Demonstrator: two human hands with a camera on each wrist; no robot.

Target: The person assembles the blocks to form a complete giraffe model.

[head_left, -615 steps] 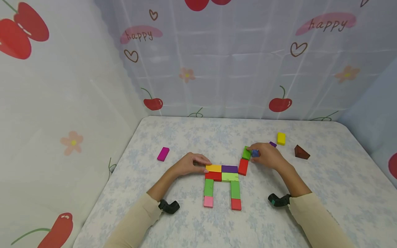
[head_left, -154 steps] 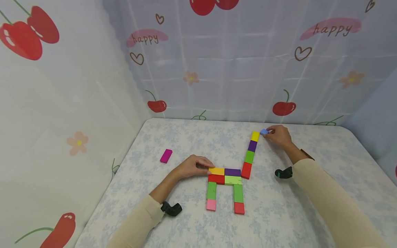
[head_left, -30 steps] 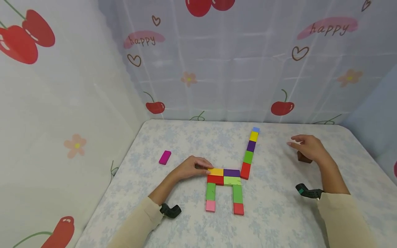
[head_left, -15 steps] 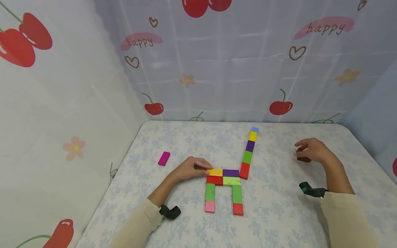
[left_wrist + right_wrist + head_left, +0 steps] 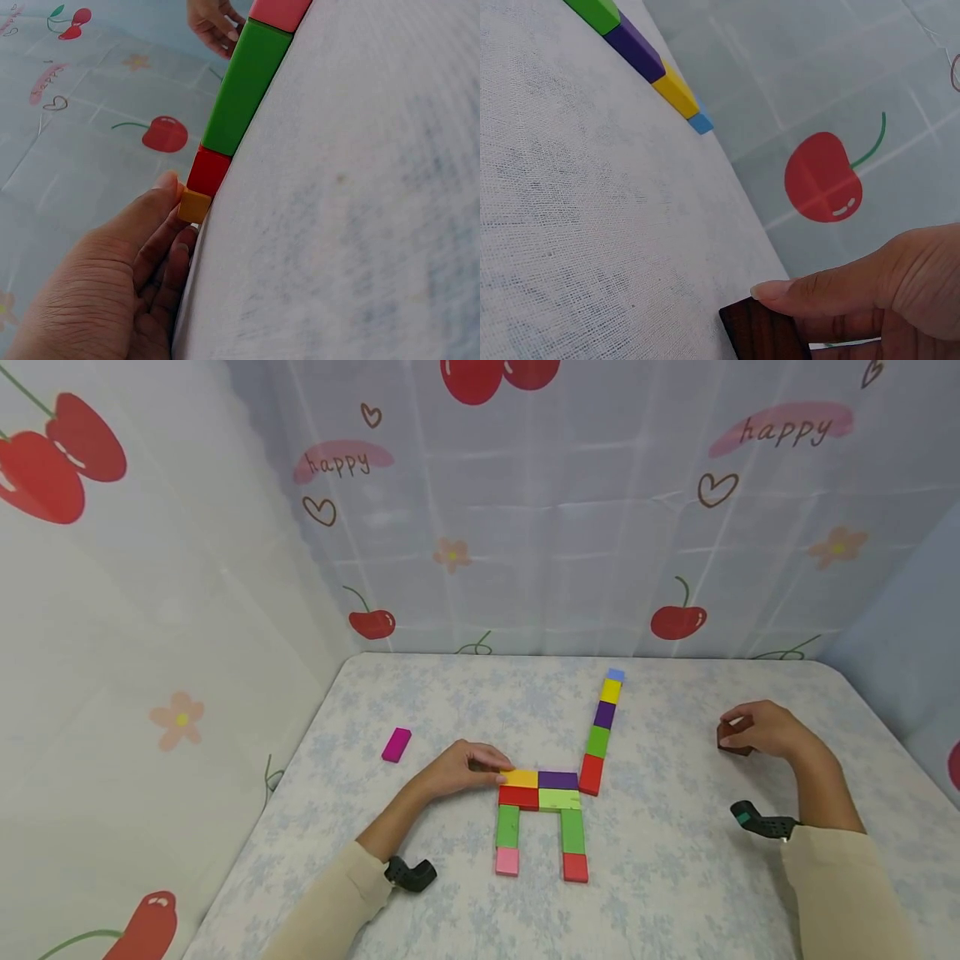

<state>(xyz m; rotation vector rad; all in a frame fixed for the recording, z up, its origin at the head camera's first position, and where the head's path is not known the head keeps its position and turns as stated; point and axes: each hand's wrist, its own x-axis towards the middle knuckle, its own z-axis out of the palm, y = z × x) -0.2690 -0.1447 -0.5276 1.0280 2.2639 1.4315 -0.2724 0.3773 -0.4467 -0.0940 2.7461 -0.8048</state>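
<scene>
My left hand (image 5: 459,768) pinches the left end of an orange block (image 5: 521,779) between thumb and fingers; the left wrist view shows this orange block (image 5: 195,206) beside a red one (image 5: 208,171). It belongs to a flat figure of coloured blocks: a purple block (image 5: 558,780), a red block (image 5: 519,797) and a light green block (image 5: 558,799) touch it or each other, with two legs below. A slanted column rises at the right, topped by a small blue block (image 5: 616,675). At far right my right hand (image 5: 768,729) grips a dark brown block (image 5: 731,739), partly covered by the fingers.
A magenta block (image 5: 396,745) lies alone at the left of the patterned table (image 5: 660,893). Behind the table's far edge hangs a printed curtain (image 5: 555,543), with another curtain wall (image 5: 225,635) on the left.
Over the last second my right hand has come down onto the brown block and taken hold of it. Earlier, purple, yellow and blue blocks were added to the column. My left hand has stayed put.
</scene>
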